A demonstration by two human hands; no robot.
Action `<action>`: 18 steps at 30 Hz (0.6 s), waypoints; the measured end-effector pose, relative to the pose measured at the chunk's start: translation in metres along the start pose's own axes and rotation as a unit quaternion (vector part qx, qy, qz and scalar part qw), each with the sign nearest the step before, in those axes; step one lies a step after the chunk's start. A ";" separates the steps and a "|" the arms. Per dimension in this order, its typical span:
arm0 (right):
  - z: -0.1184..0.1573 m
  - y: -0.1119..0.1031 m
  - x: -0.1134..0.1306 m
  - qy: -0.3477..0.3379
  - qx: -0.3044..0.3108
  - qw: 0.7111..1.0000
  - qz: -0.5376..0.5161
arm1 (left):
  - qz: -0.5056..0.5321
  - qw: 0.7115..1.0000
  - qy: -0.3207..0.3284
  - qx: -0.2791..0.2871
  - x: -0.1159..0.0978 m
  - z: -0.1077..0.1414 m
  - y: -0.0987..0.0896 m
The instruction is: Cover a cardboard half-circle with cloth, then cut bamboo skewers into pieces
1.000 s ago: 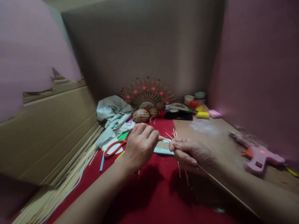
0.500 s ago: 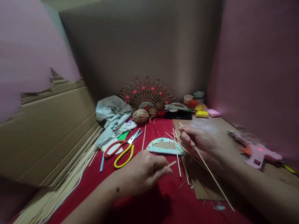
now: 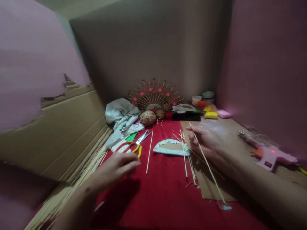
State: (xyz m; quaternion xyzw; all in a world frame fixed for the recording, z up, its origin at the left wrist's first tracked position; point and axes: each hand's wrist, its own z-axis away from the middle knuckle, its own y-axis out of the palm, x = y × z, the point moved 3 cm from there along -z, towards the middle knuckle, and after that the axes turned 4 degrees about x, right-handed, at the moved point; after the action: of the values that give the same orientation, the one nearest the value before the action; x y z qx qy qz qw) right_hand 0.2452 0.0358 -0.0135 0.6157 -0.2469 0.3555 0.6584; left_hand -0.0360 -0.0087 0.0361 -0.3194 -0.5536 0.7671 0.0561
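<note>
My right hand [image 3: 203,140] pinches a long thin stick [image 3: 208,164] near its upper end, over the cardboard sheet [image 3: 208,188]. My left hand [image 3: 120,166] hovers over the red cloth [image 3: 155,198], just in front of the scissors [image 3: 137,145] and hiding part of their handles. Its fingers point right; whether they touch each other is unclear, and no held object shows. Between the hands lies a half-round piece with a pale blue rim [image 3: 171,147]. Several loose sticks [image 3: 185,159] rest across its right end, and one stick [image 3: 150,150] lies to its left.
A pink glue gun [image 3: 271,155] with a red light lies at the right. Twine balls [image 3: 148,118], a crumpled cloth [image 3: 122,111] and a decorated fan [image 3: 153,94] are at the back. Bundled strips [image 3: 69,188] run along the left by a cardboard panel [image 3: 69,127].
My left hand has moved left, towards the scissors, and the short stick piece in its fingers no longer shows. My right hand still holds the long stick. The view has shifted slightly.
</note>
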 end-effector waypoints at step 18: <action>-0.003 -0.001 -0.011 -0.003 0.031 0.997 0.064 | -0.158 0.970 -0.158 -0.095 0.015 -0.106 0.022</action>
State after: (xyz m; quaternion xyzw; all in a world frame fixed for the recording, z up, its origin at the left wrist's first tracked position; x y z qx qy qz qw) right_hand 0.2385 0.0366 -0.0227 0.6198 -0.2769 0.4019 0.6145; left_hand 0.0163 0.0758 -0.0088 -0.1063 -0.6692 0.7332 0.0573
